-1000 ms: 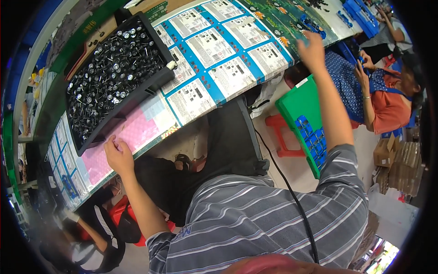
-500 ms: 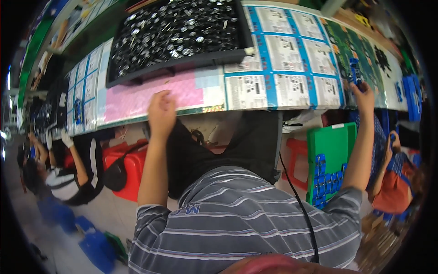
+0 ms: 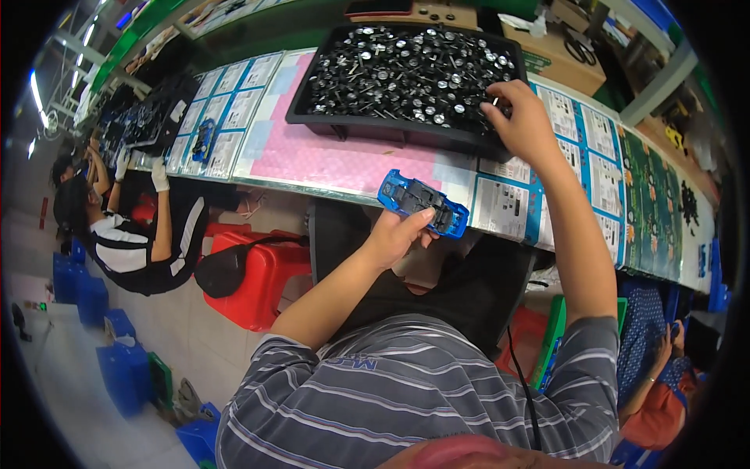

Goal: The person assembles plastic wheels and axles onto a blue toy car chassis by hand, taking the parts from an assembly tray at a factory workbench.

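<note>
My left hand (image 3: 398,234) grips a blue toy car body (image 3: 423,205), held just in front of the workbench edge, underside facing up. My right hand (image 3: 522,117) reaches into the right end of a black tray (image 3: 375,125) full of small black and silver parts, fingers curled down among them. Whether it holds a part cannot be seen. A pink mat (image 3: 328,160) lies on the bench in front of the tray.
Printed instruction sheets (image 3: 594,156) cover the long bench. A co-worker in white gloves (image 3: 133,234) sits to my left beside a red stool (image 3: 258,273). Another person (image 3: 664,367) sits at lower right. Blue crates (image 3: 117,367) stand on the floor. A cardboard box (image 3: 555,55) sits behind the tray.
My left hand now holds a blue car body it did not hold before. My right hand moved from the far right of the bench to the parts tray.
</note>
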The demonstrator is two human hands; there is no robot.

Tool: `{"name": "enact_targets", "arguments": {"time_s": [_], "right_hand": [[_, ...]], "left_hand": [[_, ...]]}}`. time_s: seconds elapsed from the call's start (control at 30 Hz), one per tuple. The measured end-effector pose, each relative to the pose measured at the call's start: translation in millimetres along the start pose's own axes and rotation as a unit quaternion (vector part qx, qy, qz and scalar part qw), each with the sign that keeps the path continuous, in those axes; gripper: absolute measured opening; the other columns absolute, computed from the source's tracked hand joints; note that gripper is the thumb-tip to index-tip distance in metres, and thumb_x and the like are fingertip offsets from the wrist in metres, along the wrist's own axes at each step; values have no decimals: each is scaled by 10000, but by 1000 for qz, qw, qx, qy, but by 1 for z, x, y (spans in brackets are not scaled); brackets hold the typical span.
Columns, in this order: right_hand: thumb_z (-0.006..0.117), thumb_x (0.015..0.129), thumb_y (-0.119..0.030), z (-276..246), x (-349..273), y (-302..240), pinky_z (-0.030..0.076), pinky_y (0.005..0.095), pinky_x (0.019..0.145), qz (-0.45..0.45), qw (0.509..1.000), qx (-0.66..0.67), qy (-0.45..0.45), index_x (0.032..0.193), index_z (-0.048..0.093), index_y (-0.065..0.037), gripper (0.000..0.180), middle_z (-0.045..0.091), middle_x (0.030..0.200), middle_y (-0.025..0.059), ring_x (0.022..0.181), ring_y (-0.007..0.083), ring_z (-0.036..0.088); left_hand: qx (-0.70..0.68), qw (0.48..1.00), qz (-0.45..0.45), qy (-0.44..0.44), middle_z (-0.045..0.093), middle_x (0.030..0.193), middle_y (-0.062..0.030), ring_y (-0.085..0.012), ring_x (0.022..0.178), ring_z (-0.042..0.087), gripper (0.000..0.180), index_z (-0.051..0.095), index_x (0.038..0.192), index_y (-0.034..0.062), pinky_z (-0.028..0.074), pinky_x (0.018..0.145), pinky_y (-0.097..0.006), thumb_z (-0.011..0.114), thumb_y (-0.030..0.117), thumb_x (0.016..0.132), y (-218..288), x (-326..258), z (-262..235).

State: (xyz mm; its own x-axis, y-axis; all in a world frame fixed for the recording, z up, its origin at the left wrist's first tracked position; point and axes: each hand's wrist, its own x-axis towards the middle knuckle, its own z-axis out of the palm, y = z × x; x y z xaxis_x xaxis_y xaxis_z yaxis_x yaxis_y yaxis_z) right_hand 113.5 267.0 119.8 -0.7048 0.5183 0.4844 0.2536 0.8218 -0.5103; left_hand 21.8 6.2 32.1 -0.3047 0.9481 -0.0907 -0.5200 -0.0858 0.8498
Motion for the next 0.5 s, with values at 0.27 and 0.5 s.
{"name": "enact_targets", "arguments": {"time_s": [0.27, 0.5], "right_hand": [[742, 780, -78, 56, 49, 59, 542, 463, 845, 42, 948, -252, -187, 942, 714, -28, 171, 637, 1058, 221, 964, 405, 655], [649, 764, 38, 65, 46, 55, 540, 470, 866, 63, 943, -290, -152, 875, 694, 36, 120, 650, 980, 269, 954, 419, 652]], "left_hand": [[25, 997, 41, 55, 649, 889, -62, -125, 724, 623, 187, 600, 1048, 30, 496, 576, -241, 647, 182, 948, -2, -21, -40], [0, 999, 25, 49, 637, 889, -54, -119, 717, 624, 220, 556, 1112, 35, 497, 565, -235, 651, 151, 952, -6, -20, -49]]}}
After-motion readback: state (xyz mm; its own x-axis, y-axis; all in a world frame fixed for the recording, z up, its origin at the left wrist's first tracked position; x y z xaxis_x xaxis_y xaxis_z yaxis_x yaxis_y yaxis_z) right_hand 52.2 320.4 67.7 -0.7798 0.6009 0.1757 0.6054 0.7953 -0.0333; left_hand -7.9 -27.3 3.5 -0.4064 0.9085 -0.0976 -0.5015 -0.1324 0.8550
